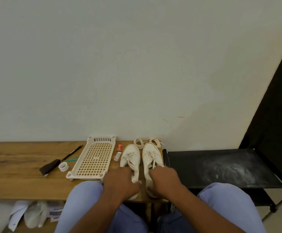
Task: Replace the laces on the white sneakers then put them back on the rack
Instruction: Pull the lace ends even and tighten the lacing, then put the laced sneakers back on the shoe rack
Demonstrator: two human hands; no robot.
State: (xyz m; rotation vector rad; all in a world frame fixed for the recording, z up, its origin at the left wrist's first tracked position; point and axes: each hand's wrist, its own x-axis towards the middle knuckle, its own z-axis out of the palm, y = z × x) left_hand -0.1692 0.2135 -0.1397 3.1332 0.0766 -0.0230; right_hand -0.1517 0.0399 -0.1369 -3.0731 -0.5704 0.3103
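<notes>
Head view, fingers [153, 173] pinching lace [154, 163]

Person, seated view: two bare forearms, no sleeves visible, no watch or rings discernible. Left hand [120, 179] and right hand [164, 179] ungloved. Legs in light lavender-blue trousers [79, 204], fabric softly creased at knees.
</notes>
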